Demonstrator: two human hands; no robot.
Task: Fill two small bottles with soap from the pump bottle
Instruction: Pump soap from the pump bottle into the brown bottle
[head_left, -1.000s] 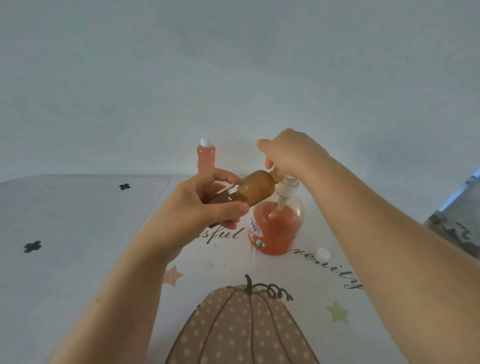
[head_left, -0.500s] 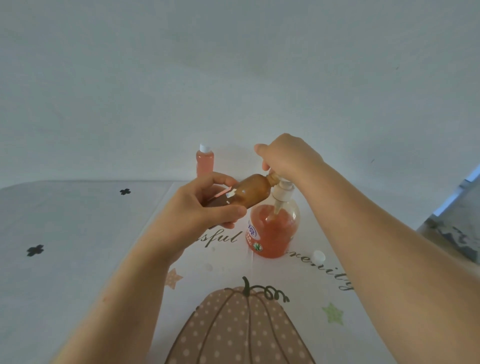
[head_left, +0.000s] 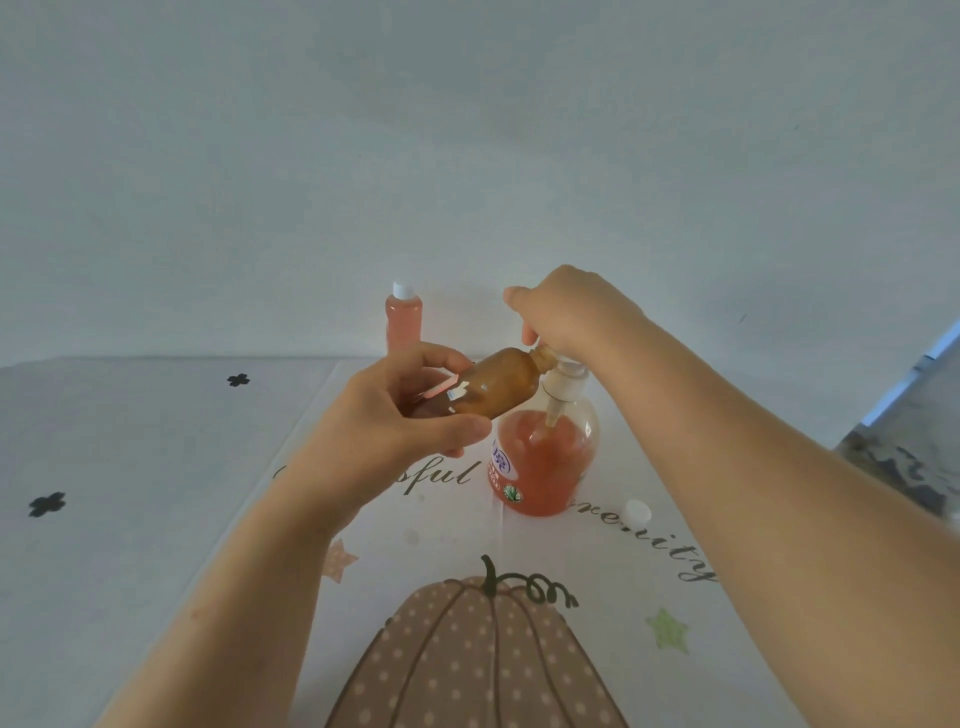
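A clear pump bottle (head_left: 543, 462), about half full of orange soap, stands mid-table. My left hand (head_left: 395, 431) grips a small amber bottle (head_left: 496, 387), tilted with its open neck up against the pump's spout. My right hand (head_left: 571, 312) sits on top of the white pump head (head_left: 563, 384), fingers curled over it; the spout itself is hidden under that hand. A second small bottle (head_left: 404, 322), capped white and full of orange soap, stands upright at the back by the wall.
A loose white cap (head_left: 637, 512) lies on the tablecloth (head_left: 519, 649) to the right of the pump bottle. The cloth bears a pumpkin print and lettering. A pale wall rises right behind the table. A dark patterned surface shows at the far right edge.
Both hands have kept their hold; the amber bottle stays at the spout. Only the view has shifted slightly.
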